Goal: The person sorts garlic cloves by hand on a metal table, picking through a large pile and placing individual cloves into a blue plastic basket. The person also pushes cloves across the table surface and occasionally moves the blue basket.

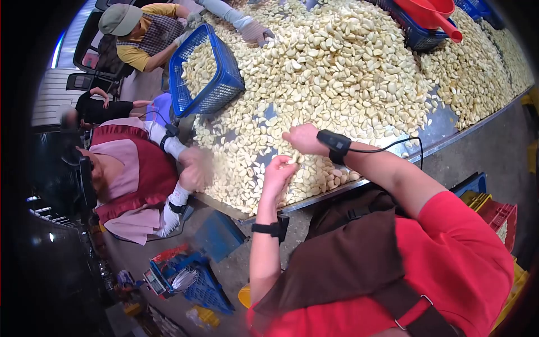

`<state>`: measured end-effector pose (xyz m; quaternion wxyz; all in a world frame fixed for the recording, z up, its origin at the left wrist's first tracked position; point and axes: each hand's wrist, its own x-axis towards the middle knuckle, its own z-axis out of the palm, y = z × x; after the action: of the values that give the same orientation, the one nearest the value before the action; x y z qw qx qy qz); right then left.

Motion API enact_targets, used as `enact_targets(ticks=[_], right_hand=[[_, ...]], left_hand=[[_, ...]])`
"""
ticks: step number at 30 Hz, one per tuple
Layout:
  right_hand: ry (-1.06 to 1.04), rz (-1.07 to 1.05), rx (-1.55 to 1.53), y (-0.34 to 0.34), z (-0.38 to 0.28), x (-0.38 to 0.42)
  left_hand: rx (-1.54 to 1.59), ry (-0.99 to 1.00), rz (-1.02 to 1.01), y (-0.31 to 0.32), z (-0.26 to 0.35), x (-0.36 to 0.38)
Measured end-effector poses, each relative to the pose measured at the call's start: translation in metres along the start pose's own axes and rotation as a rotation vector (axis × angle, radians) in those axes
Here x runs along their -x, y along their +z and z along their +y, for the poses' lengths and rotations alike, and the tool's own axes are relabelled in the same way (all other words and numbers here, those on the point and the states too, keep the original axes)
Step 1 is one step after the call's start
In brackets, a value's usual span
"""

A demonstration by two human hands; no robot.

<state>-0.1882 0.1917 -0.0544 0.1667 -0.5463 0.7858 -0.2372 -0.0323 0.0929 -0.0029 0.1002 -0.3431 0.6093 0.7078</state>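
A broad heap of pale cream, flat oval pieces [348, 73], looking like peeled cloves or large beans, covers a metal table. My left hand [276, 178] is over the near edge of the heap, thumb and fingers pinched together on a pale oval piece [292, 161]. Just beyond it, my right hand [306, 139] reaches in from the right, its fingers bent and drawn together low over the pieces. What its fingertips hold is hidden from me. Bands with small black devices sit on both wrists; a cable runs from the right one.
A blue basket [233, 84] of the same pieces stands at the table's left. A red scoop [429, 14] lies on another blue basket [418, 39]. One co-worker [137, 168] works close on my left, others farther off. The metal table edge [331, 195] runs before me.
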Motion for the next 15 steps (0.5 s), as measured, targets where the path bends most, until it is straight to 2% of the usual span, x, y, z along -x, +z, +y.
enact_targets(ticks=[1, 2, 3, 5, 9, 11, 12, 14, 15], right_hand=[[-0.013, -0.018, 0.016, 0.001, 0.001, -0.001], [-0.027, -0.037, 0.031, 0.003, 0.002, -0.003], [-0.027, -0.038, 0.033, 0.0, 0.001, -0.003], [0.113, -0.072, -0.031, -0.007, 0.001, -0.001], [0.117, -0.085, -0.055, -0.009, 0.004, 0.0], [0.162, 0.053, -0.221, -0.013, 0.005, 0.009], [0.166, 0.056, -0.221, -0.017, 0.007, 0.014], [0.146, 0.069, -0.97, -0.03, 0.011, 0.026], [0.37, -0.17, -1.148, -0.051, 0.01, 0.039]], left_hand=[[0.159, 0.036, -0.065, -0.001, 0.01, 0.01], [0.158, 0.041, -0.068, -0.006, 0.014, 0.014], [0.348, 0.074, -0.091, -0.01, 0.015, 0.018], [0.637, 0.125, -0.166, -0.022, 0.01, 0.021], [0.772, 0.182, -0.233, -0.03, 0.018, 0.021], [0.765, 0.203, -0.213, -0.032, 0.02, 0.018], [0.76, 0.224, -0.188, -0.032, 0.022, 0.018], [0.779, 0.237, -0.185, -0.032, 0.024, 0.014], [0.726, 0.258, -0.157, -0.032, 0.025, 0.011]])
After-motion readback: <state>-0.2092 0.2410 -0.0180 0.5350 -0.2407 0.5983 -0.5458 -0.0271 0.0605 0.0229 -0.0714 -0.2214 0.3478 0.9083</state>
